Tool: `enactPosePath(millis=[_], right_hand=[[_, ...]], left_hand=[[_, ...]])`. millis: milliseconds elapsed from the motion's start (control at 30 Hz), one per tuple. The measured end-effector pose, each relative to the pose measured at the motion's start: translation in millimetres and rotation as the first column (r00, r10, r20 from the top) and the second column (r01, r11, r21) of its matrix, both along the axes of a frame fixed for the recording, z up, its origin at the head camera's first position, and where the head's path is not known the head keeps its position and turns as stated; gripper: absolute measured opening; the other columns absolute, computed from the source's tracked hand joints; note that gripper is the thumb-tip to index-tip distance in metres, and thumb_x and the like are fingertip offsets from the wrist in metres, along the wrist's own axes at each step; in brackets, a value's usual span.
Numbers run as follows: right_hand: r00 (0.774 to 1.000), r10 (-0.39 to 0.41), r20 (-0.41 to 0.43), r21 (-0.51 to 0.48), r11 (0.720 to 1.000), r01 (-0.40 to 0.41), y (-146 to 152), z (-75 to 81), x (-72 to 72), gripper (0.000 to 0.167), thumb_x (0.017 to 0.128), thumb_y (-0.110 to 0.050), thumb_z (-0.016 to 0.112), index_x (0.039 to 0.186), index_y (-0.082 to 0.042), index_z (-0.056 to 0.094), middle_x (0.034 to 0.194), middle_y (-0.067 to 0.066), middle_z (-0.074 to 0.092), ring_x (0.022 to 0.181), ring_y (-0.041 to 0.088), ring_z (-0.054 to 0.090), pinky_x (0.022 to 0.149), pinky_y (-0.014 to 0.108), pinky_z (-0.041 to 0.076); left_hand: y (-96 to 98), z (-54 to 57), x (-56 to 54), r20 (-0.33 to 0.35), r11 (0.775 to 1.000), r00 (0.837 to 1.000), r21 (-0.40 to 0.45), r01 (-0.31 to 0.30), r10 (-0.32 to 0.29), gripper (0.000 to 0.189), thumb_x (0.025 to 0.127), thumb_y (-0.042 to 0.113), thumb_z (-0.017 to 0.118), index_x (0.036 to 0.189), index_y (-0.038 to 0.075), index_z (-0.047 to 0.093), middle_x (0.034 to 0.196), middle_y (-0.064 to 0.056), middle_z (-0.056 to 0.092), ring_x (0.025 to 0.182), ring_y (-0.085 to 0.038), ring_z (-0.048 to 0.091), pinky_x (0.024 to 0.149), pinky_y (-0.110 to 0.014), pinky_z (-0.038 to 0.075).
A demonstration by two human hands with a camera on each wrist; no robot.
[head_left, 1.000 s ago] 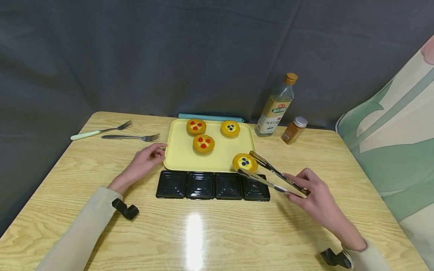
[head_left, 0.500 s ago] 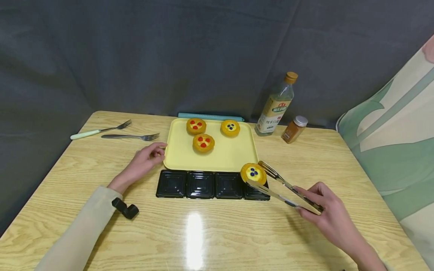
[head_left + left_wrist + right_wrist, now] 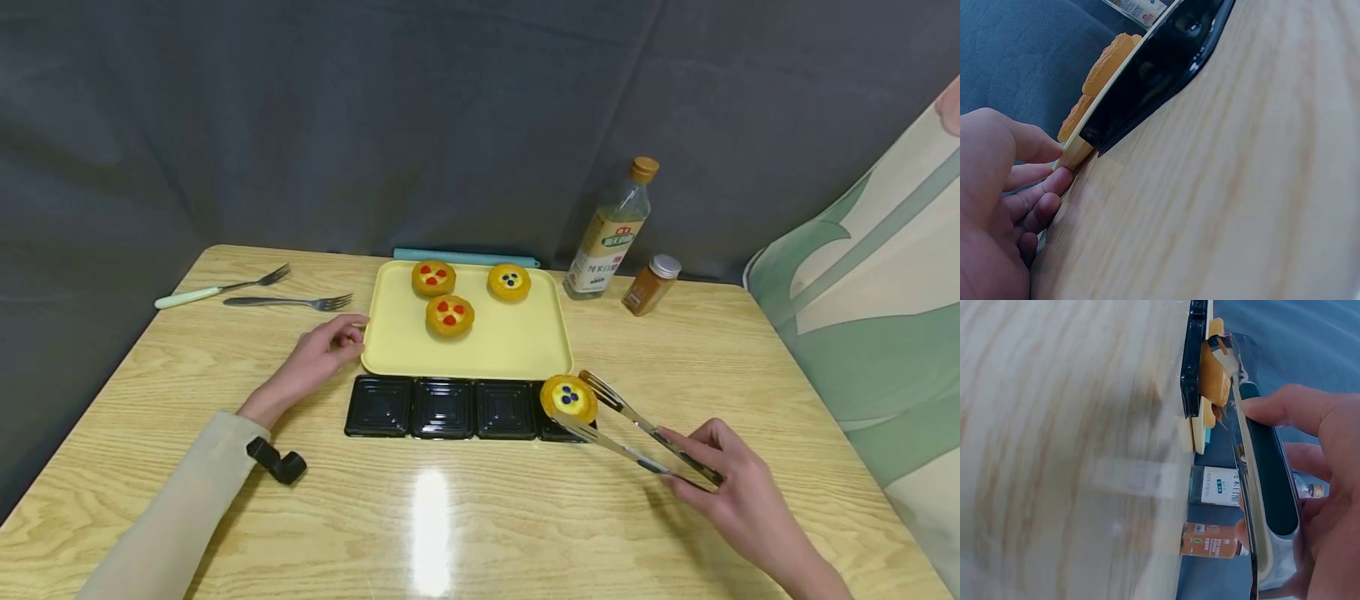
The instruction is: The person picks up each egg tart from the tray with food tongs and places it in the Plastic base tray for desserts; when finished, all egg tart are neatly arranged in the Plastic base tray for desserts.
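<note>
My right hand (image 3: pixel 738 492) grips metal food tongs (image 3: pixel 1266 469) with dark green handle grips. Between the tongs' ends is an egg tart with blue berries (image 3: pixel 568 398), at the rightmost compartment of the black four-part tray (image 3: pixel 444 408); whether it touches the bottom is hidden. My left hand (image 3: pixel 318 354) pinches the left rim of the yellow tray (image 3: pixel 510 346) between thumb and fingers, also seen in the left wrist view. On that tray lie two tarts with red fruit, one at the back (image 3: pixel 433 278) and one nearer (image 3: pixel 450 316), and another blueberry tart (image 3: pixel 509 283).
Left of the yellow tray lie a green-handled fork (image 3: pixel 217 290) and a metal fork (image 3: pixel 288 303). Behind it is a teal bar (image 3: pixel 465 257). A labelled glass bottle (image 3: pixel 609 233) and a small brown jar (image 3: pixel 651 286) stand back right. A dark curtain (image 3: pixel 375 125) closes off the back.
My right hand has moved the tongs and blueberry tart right and nearer, from the yellow tray's front right corner to the rightmost black compartment. The left hand has stayed at the rim.
</note>
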State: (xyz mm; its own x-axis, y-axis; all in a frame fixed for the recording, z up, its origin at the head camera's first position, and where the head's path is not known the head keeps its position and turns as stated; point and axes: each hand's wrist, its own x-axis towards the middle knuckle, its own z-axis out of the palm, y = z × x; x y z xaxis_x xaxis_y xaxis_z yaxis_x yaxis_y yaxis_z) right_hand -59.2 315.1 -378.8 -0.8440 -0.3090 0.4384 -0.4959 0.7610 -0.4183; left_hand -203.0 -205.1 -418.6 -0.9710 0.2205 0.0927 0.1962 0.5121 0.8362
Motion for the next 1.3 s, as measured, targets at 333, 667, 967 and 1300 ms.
enactPosePath(millis=[333,667,967,1300], right_hand=[[1.0,-0.002,0.015,0.012,1.0,0.002,1,-3.0,-0.9,0.058,0.064,0.009,0.089,0.119,0.001,0.074,0.089,-0.004,0.044,0.069,0.005,0.035,0.052,0.017,0.029],[0.999,-0.032,0.03,0.033,0.999,0.031,1,-1.5,-1.3,0.06,0.063,0.006,0.091,0.12,0.001,0.073,0.09,-0.005,0.045,0.071,0.006,0.035,0.053,0.017,0.029],[1.0,-0.007,0.007,0.046,0.999,0.007,-3,11.7,-3.1,0.062,0.063,0.006,0.089,0.123,-0.002,0.072,0.091,-0.007,0.044,0.075,0.006,0.036,0.055,0.019,0.03],[1.0,-0.004,-0.011,0.042,0.999,0.005,-14,33.7,-16.5,0.063,0.066,0.006,0.089,0.126,-0.004,0.071,0.092,-0.006,0.044,0.075,0.008,0.036,0.056,0.021,0.029]], left_hand=[[1.0,1.4,1.1,0.007,1.0,1.0,0.01,-0.003,0.003,0.044,0.1,0.009,0.06,0.143,0.002,0.052,0.111,-0.013,0.062,0.099,-0.024,0.052,0.089,-0.039,0.04],[1.6,0.6,0.1,0.005,1.0,1.0,0.001,-0.001,0.001,0.045,0.099,0.009,0.059,0.143,0.001,0.052,0.112,-0.014,0.063,0.099,-0.024,0.052,0.089,-0.04,0.04],[1.5,-0.2,-2.3,0.008,1.0,1.0,-0.008,-0.005,0.005,0.045,0.099,0.007,0.058,0.143,0.001,0.052,0.111,-0.013,0.063,0.099,-0.025,0.052,0.089,-0.041,0.04],[0.3,0.3,-0.5,0.006,1.0,1.0,-0.008,-0.01,0.01,0.044,0.1,0.008,0.059,0.143,0.001,0.052,0.111,-0.013,0.062,0.099,-0.025,0.052,0.09,-0.041,0.04]])
